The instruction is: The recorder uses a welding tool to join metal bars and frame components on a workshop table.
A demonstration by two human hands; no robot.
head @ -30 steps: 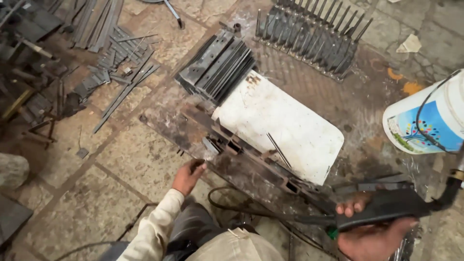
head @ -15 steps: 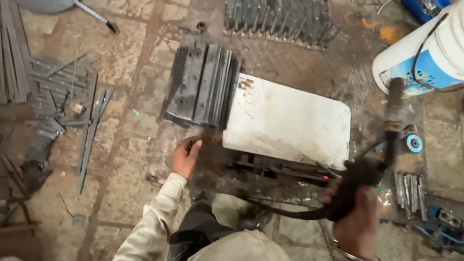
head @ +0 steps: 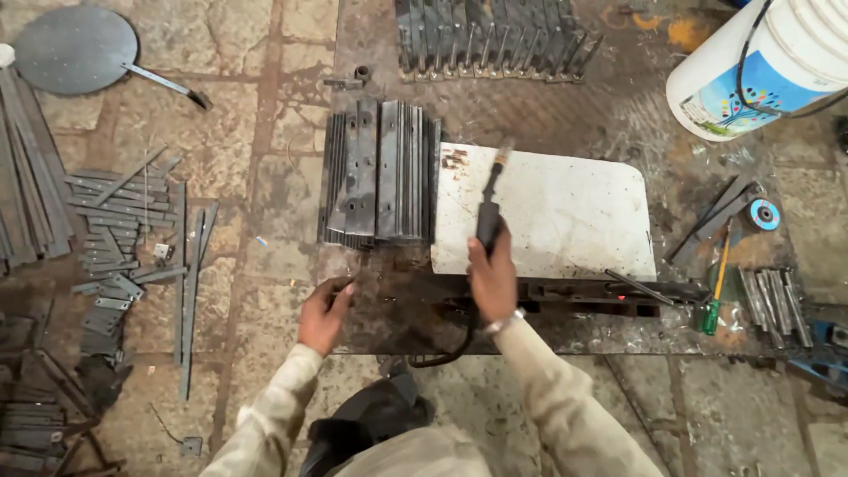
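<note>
- Our right hand (head: 491, 276) has its fingers clamped around a black welding holder (head: 488, 212), whose tip points up over the near-left part of a white metal sheet (head: 565, 212).
- Our left hand (head: 323, 311) rests at the left edge of the dark, rusty work plate (head: 397, 309), fingers curled onto its rim.
- A stack of grey steel bars (head: 380, 181) lies just left of the sheet, touching its edge.
- Bare white sheet stretches right of the holder; a thin rod (head: 638, 286) crosses its near-right corner.
- On the stone floor (head: 265, 212), loose strips (head: 124, 230) lie well left; a white bucket (head: 760, 62), a blue grinding disc (head: 763, 214) and a green screwdriver (head: 715, 296) crowd the right.
</note>
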